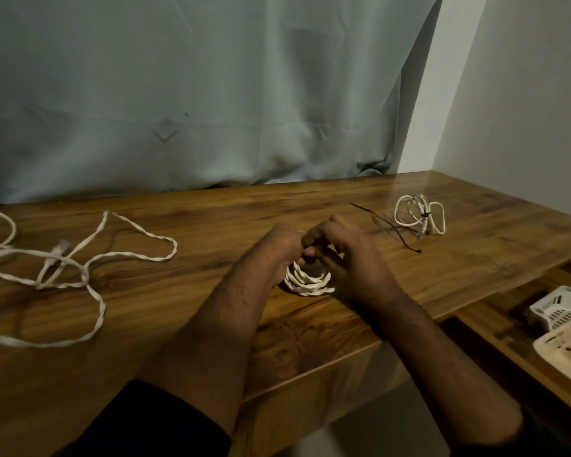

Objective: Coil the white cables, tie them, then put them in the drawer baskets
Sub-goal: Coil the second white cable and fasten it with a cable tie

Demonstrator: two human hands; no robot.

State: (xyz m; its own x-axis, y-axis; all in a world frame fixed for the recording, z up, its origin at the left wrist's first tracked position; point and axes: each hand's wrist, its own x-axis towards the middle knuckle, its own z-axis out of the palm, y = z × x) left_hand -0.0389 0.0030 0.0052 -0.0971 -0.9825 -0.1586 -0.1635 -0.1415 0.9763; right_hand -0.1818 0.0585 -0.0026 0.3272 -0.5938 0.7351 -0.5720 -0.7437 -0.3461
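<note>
Centrally, near the table's (178,324) front edge: left hand (279,250) and right hand (350,258) fingers curled together over a coiled white cable (307,282), pinching at its top. Far right: a tied white bundle (421,214), a loose black tie (393,227) just left of it. Left: an uncoiled white cable (80,258) sprawled loose; lower right, white baskets (564,328) in an open drawer (488,321).

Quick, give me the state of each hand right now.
Left hand: fingers curled, gripping the coiled white cable.
Right hand: fingers curled on the same coil; exact pinch hidden.
</note>
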